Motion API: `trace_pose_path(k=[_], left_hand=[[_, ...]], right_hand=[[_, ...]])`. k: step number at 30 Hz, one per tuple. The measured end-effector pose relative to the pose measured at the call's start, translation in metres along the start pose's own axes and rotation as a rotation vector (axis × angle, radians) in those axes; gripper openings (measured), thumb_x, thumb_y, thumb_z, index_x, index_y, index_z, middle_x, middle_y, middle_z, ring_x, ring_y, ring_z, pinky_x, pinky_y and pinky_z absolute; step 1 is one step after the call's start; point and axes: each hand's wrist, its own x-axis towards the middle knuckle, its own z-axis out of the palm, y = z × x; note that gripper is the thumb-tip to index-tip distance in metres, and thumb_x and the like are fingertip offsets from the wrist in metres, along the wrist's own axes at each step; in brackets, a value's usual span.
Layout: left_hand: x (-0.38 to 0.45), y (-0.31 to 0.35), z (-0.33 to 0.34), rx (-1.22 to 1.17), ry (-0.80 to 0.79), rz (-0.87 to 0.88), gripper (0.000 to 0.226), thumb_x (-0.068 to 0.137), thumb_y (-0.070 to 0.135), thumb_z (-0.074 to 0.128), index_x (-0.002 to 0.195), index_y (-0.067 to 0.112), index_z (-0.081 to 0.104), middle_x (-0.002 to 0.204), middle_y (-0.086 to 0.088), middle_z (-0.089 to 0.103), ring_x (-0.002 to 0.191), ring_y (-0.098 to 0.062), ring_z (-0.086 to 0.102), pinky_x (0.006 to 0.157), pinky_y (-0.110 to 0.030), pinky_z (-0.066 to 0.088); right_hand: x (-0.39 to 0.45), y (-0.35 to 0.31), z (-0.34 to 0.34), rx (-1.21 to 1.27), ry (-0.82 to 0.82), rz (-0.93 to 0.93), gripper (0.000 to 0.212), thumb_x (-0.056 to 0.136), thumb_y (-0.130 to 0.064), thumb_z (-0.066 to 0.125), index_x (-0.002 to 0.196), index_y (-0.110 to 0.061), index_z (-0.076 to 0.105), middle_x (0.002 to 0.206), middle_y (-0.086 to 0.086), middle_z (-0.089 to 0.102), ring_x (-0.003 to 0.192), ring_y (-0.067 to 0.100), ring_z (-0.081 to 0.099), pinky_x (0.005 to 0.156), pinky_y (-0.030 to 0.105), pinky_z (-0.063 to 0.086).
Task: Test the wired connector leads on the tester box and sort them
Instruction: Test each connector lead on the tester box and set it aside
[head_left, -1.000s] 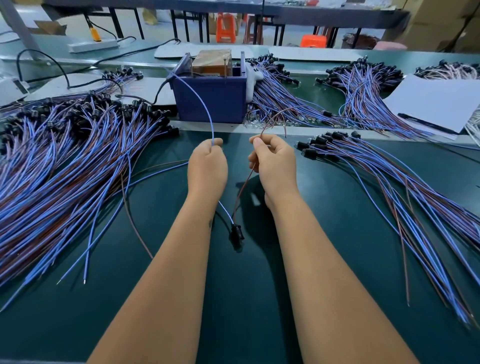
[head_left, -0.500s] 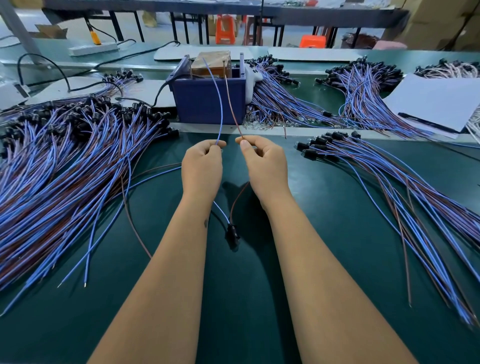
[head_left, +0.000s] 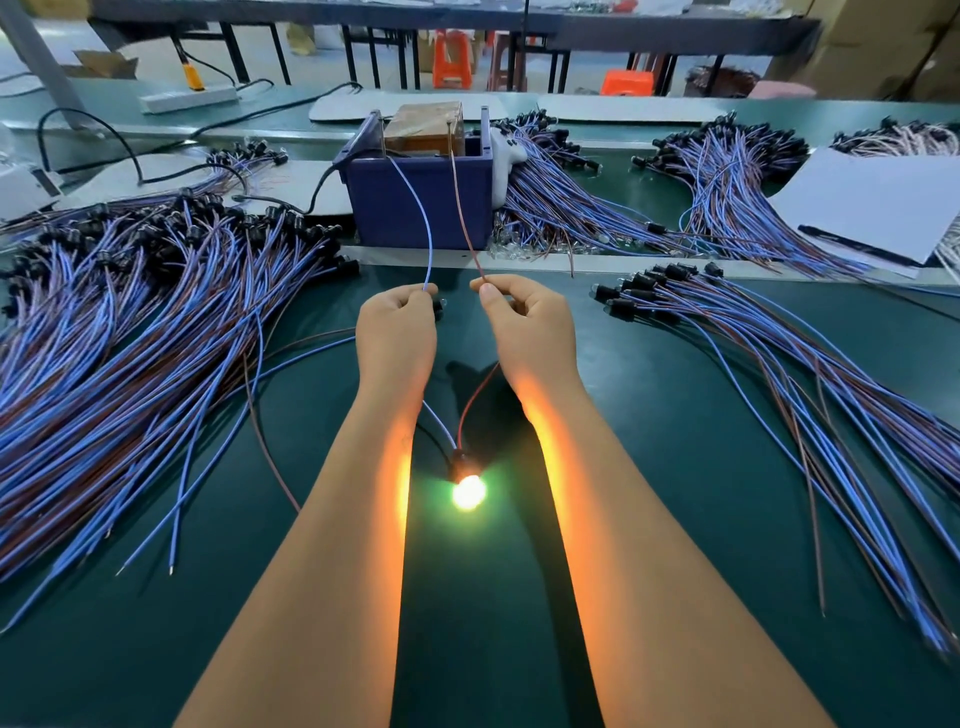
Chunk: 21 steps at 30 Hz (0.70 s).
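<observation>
My left hand (head_left: 397, 332) pinches a blue wire (head_left: 423, 223) that arcs up to the left contact of the blue tester box (head_left: 418, 200). My right hand (head_left: 530, 325) pinches the brown wire (head_left: 462, 208), which reaches the box's right contact. Both wires run back under my hands to one black connector (head_left: 460, 460) lying on the green mat between my forearms. Its lamp (head_left: 467, 491) glows bright yellow-green and lights my inner forearms orange.
A large heap of blue and brown leads (head_left: 130, 338) covers the left of the mat. A smaller fan of leads (head_left: 779, 364) lies at right. More bundles (head_left: 727, 171) lie behind, beside white paper with a pen (head_left: 872, 208). A black cable (head_left: 140, 171) trails left of the box.
Both hands brought the wire ends up onto the tester box contacts and spread slightly apart. The lamp on the connector, dark before, now shines.
</observation>
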Motion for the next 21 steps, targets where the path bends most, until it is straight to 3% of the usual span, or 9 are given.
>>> trace_pose_path(k=[3, 9, 15, 21], left_hand=[[0.0000, -0.0012, 0.0000, -0.004, 0.001, -0.005, 0.028, 0.090, 0.016, 0.044, 0.090, 0.030, 0.069, 0.042, 0.014, 0.040, 0.037, -0.006, 0.029, 0.041, -0.021, 0.027], [0.0016, -0.0019, 0.0011, -0.023, 0.023, 0.005, 0.029, 0.091, 0.015, 0.043, 0.094, 0.027, 0.069, 0.042, 0.015, 0.042, 0.035, -0.005, 0.029, 0.038, -0.017, 0.026], [0.0005, -0.0013, 0.0008, -0.024, 0.012, 0.003, 0.029, 0.091, 0.014, 0.041, 0.094, 0.026, 0.068, 0.042, 0.018, 0.050, 0.034, -0.001, 0.034, 0.037, -0.015, 0.030], [-0.0071, 0.0047, 0.0055, -0.043, -0.136, 0.032, 0.024, 0.090, 0.015, 0.055, 0.083, 0.025, 0.075, 0.075, 0.005, 0.069, 0.065, -0.013, 0.054, 0.063, -0.029, 0.047]], right_hand=[[0.0000, 0.0003, -0.0002, -0.021, -0.013, -0.011, 0.019, 0.096, -0.020, 0.055, 0.103, -0.019, 0.073, 0.062, -0.020, 0.054, 0.055, -0.005, 0.046, 0.061, 0.016, 0.035], [0.0013, 0.0017, -0.0001, -0.024, -0.023, 0.000, 0.018, 0.096, -0.020, 0.055, 0.101, -0.020, 0.073, 0.048, -0.028, 0.049, 0.051, -0.004, 0.045, 0.060, 0.018, 0.034], [-0.0007, -0.0004, -0.0001, -0.011, -0.016, -0.008, 0.019, 0.096, -0.020, 0.055, 0.102, -0.019, 0.073, 0.057, -0.024, 0.053, 0.056, -0.005, 0.047, 0.062, 0.017, 0.036], [-0.0032, -0.0053, 0.0023, -0.032, -0.053, -0.041, 0.015, 0.092, -0.017, 0.058, 0.088, -0.016, 0.073, 0.074, -0.007, 0.068, 0.072, 0.013, 0.060, 0.071, 0.034, 0.049]])
